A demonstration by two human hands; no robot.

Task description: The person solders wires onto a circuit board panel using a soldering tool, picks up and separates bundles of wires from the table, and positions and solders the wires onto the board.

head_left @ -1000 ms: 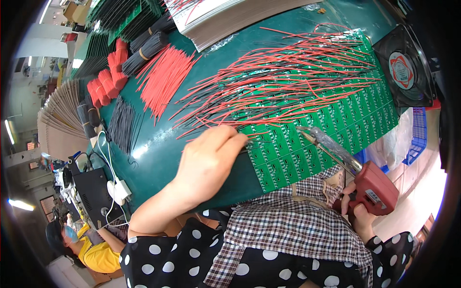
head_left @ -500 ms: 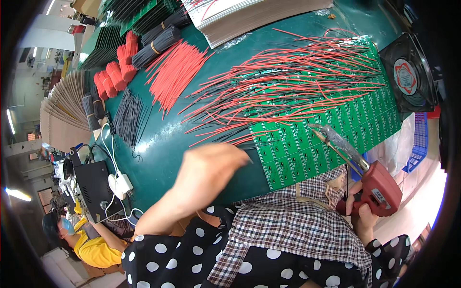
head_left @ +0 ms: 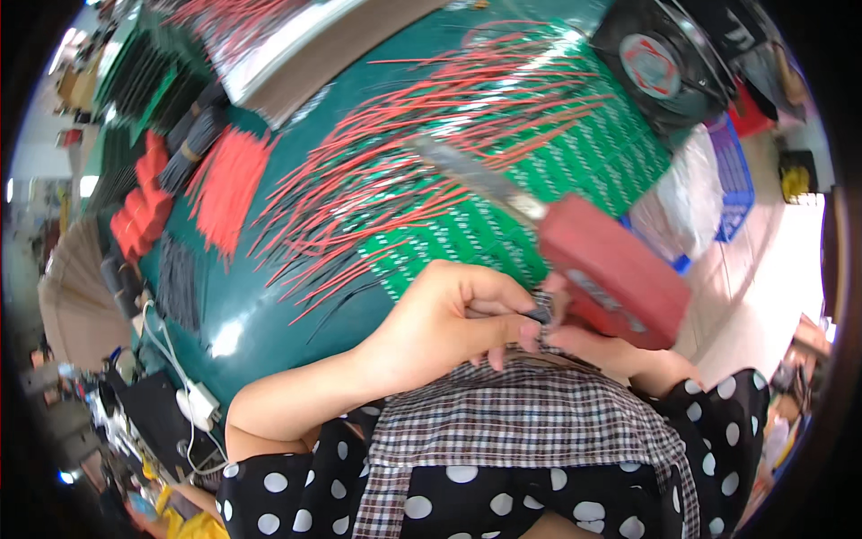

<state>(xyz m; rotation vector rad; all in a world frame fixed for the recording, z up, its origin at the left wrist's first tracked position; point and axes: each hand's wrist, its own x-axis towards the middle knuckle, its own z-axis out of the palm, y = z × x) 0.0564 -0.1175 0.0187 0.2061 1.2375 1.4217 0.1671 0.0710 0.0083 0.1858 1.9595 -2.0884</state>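
My right hand (head_left: 597, 346) is closed around a red soldering gun (head_left: 611, 269), whose long greyish barrel points up-left over the boards. Against it, my left hand (head_left: 449, 314) is closed, thumb and fingers pinched on a small dark thing. Its kind is hidden by the fingers, with checked cloth right beside it. Both hands meet in front of my checked apron (head_left: 503, 413). Beyond them lies a panel of green circuit boards (head_left: 476, 238), with many red and black wires (head_left: 377, 153) spread over it and trailing left past its edge.
A black fan (head_left: 660, 67) stands at the far right, near a blue basket (head_left: 736, 180) with a clear plastic bag (head_left: 687, 198). Loose red wires (head_left: 229, 184), black wires (head_left: 180, 278) and bundles lie left. A white power strip (head_left: 197, 404) sits lower left; a co-worker's yellow sleeve (head_left: 193, 521) shows below.
My left hand has moved right, from the wire ends to my right hand. The soldering gun has come up and left over the boards. The whole view has shifted and tilted.
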